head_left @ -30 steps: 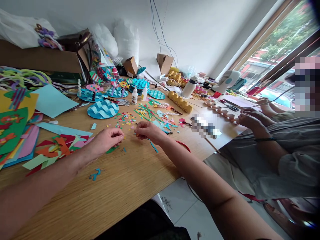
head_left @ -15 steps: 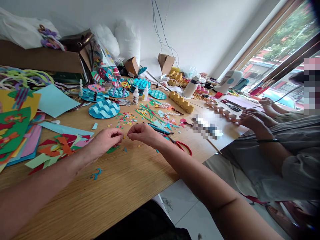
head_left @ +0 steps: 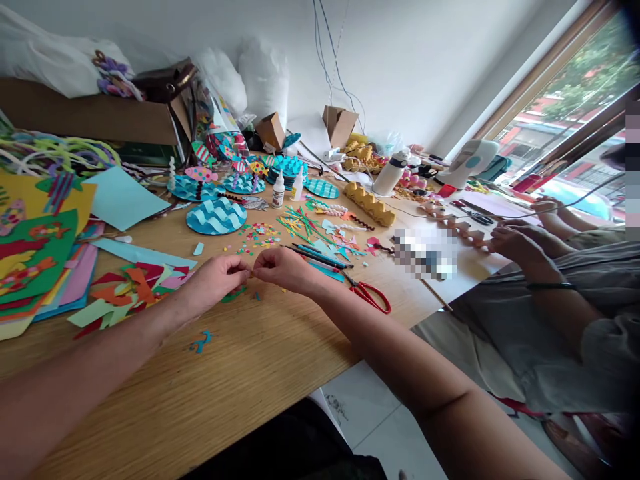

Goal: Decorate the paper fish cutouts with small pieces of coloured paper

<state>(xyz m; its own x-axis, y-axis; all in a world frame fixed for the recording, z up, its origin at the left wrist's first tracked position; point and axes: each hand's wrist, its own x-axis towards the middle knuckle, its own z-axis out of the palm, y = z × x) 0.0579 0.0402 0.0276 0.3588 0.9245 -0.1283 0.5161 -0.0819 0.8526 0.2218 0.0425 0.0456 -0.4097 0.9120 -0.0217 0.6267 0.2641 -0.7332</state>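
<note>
Both hands up front over the wooden table (head_left: 165,407), fingertips almost meeting. Left hand (head_left: 225,281): thumb and index drawn close in a pinch. Right hand (head_left: 280,270): same, facing it. Tiny yellowish bit (head_left: 251,274) sits right at the fingertips, between the two hands; can't tell which one has hold of it or how tight the pinch is. Green piece (head_left: 235,294) lies on the table, partly hidden by the left hand. Small blue scraps (head_left: 202,343) nearer the person. Red-handled scissors (head_left: 373,298) and dark pencils (head_left: 320,257) lie beside the right forearm. Confetti dots (head_left: 257,235) just beyond the hands, blue wavy disc (head_left: 217,217) behind left. Cut paper scraps (head_left: 120,297) left of the left forearm.
</note>
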